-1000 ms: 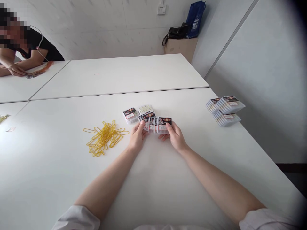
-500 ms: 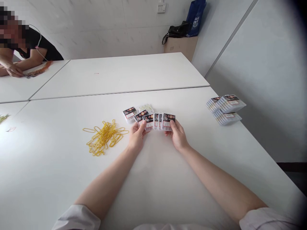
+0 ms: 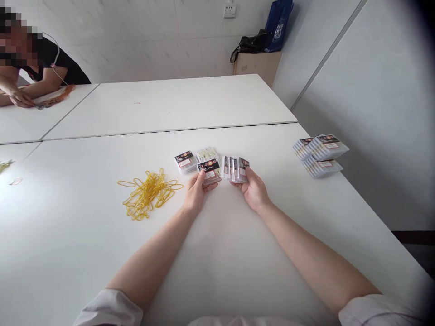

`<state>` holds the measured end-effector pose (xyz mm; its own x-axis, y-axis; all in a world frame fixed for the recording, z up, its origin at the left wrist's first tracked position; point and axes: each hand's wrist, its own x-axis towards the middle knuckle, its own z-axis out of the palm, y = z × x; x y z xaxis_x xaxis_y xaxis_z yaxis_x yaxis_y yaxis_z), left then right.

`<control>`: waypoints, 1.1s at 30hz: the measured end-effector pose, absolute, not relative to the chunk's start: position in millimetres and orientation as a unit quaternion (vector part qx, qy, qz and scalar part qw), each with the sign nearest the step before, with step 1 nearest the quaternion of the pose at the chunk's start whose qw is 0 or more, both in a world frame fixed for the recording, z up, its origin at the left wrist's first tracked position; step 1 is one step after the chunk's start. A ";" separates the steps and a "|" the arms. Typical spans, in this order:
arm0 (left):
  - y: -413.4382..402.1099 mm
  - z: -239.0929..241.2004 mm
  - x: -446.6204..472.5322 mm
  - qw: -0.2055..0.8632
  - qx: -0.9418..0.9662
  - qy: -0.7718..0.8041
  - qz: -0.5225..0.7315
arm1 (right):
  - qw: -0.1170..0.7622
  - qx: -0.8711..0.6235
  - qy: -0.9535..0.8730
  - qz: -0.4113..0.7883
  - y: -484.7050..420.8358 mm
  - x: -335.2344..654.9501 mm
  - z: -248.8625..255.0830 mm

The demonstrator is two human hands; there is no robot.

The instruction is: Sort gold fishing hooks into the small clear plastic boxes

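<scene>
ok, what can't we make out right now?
All in the head view:
Right hand: some fingers, hidden behind its fanned plastic boxes.
Left hand: how many boxes it holds, hidden by the top box.
Yellow bands: exact count, hidden by overlap.
Box labels: fine print too small.
Greenish item: cut off by left edge.

Rubber bands (image 3: 148, 194) are yellow, case labels (image 3: 208, 166) black and white.

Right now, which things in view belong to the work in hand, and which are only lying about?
Likely belonging:
labelled case in the left hand
fanned cases in the right hand
cases beyond the hands
yellow bands
stacked cases at right

Probably lying about:
black bag
blue bag
</scene>
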<state>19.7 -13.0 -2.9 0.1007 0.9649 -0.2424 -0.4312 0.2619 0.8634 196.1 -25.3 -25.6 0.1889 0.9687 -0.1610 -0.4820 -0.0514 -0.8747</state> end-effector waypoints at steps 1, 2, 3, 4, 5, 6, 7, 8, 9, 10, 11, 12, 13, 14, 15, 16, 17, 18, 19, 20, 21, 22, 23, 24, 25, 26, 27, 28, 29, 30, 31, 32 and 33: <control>-12.9 -4.1 19.4 0.675 0.324 0.420 0.513 | 0.635 -0.443 -0.271 0.573 -24.6 196.3 -26.1; -13.1 -5.5 19.2 0.676 0.340 0.416 0.505 | 0.635 -0.444 -0.279 0.567 -24.6 196.1 -26.7; -13.5 -7.3 19.2 0.671 0.364 0.411 0.499 | 0.633 -0.448 -0.300 0.556 -25.3 195.7 -27.3; -14.0 -9.3 19.1 0.660 0.393 0.406 0.495 | 0.628 -0.454 -0.332 0.538 -26.7 194.9 -27.9; -14.5 -11.2 19.1 0.643 0.427 0.402 0.493 | 0.621 -0.459 -0.371 0.516 -28.6 194.0 -28.3; -15.0 -12.9 19.0 0.619 0.463 0.401 0.492 | 0.612 -0.462 -0.412 0.492 -30.9 193.2 -28.2; -15.5 -14.3 18.8 0.594 0.495 0.402 0.490 | 0.602 -0.462 -0.449 0.471 -33.5 192.4 -27.5; -15.9 -15.1 18.4 0.573 0.523 0.404 0.484 | 0.593 -0.460 -0.477 0.457 -36.2 192.0 -26.1; -16.2 -15.3 17.8 0.557 0.546 0.405 0.477 | 0.585 -0.455 -0.497 0.451 -39.0 191.9 -24.0; -16.4 -14.9 17.0 0.546 0.566 0.404 0.468 | 0.579 -0.448 -0.509 0.454 -41.8 192.0 -21.4; -16.7 -14.0 16.1 0.534 0.586 0.403 0.457 | 0.572 -0.438 -0.517 0.462 -44.5 192.5 -18.4; -17.1 -12.7 15.2 0.521 0.607 0.400 0.446 | 0.564 -0.428 -0.524 0.473 -46.9 193.0 -15.4; -17.5 -11.2 14.3 0.509 0.629 0.397 0.434 | 0.555 -0.419 -0.532 0.484 -48.9 193.6 -12.5; -18.0 -9.6 13.6 0.498 0.649 0.392 0.420 | 0.548 -0.412 -0.537 0.491 -50.4 194.0 -10.2; -18.4 -8.2 13.0 0.492 0.665 0.387 0.407 | 0.545 -0.409 -0.539 0.496 -51.1 194.3 -8.4; -18.8 -7.0 12.7 0.491 0.675 0.381 0.398 | 0.544 -0.411 -0.535 0.499 -51.1 194.2 -7.4; -19.1 -6.1 12.6 0.495 0.681 0.370 0.393 | 0.546 -0.419 -0.524 0.502 -50.4 193.9 -7.1; -19.4 -5.5 12.9 0.503 0.681 0.359 0.393 | 0.549 -0.429 -0.509 0.505 -49.1 193.2 -7.3; -19.9 -5.2 13.8 0.512 0.677 0.349 0.397 | 0.553 -0.441 -0.493 0.507 -47.5 192.1 -7.9; -20.6 -4.9 15.2 0.522 0.669 0.341 0.404 | 0.557 -0.454 -0.475 0.508 -45.8 190.5 -8.7; -21.8 -4.8 17.5 0.532 0.656 0.338 0.415 | 0.562 -0.465 -0.460 0.506 -44.3 188.4 -9.3; -23.6 -4.6 20.6 0.542 0.637 0.343 0.426 | 0.570 -0.475 -0.446 0.500 -43.4 185.5 -9.7; -26.0 -4.4 24.6 0.553 0.610 0.354 0.443 | 0.577 -0.485 -0.434 0.493 -43.2 181.9 -9.8; -29.1 -4.2 29.3 0.551 0.583 0.373 0.466 | 0.583 -0.491 -0.426 0.488 -43.8 177.6 -9.4; -32.6 -4.0 34.5 0.544 0.558 0.397 0.485 | 0.586 -0.497 -0.420 0.484 -45.2 172.6 -8.7; -36.4 -3.8 39.8 0.540 0.535 0.420 0.496 | 0.586 -0.499 -0.416 0.484 -47.2 167.3 -7.7; -40.1 -3.9 44.9 0.532 0.515 0.445 0.504 | 0.584 -0.499 -0.415 0.489 -49.5 161.9 -6.6; -43.6 -4.1 49.5 0.530 0.502 0.463 0.503 | 0.585 -0.499 -0.411 0.489 -51.8 156.8 -5.6; -46.5 -4.4 53.3 0.524 0.485 0.477 0.513 | 0.590 -0.500 -0.402 0.491 -53.8 152.3 -4.8; -48.8 -4.9 56.1 0.514 0.476 0.484 0.525 | 0.596 -0.500 -0.393 0.490 -55.3 148.7 -4.3; -50.3 -5.4 58.1 0.511 0.470 0.482 0.535 | 0.603 -0.500 -0.390 0.485 -56.1 146.0 -4.0; -51.1 -5.8 59.2 0.507 0.465 0.478 0.546 | 0.608 -0.501 -0.390 0.478 -56.5 144.3 -4.0; -51.4 -6.0 59.7 0.505 0.464 0.473 0.553 | 0.610 -0.502 -0.395 0.469 -56.3 143.4 -4.3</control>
<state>59.7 -51.4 -6.0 -0.0592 0.9977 0.0345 -0.1198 -0.0414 0.9919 143.4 -56.3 -4.3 0.2484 0.9686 0.0107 -0.1747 0.0557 -0.9830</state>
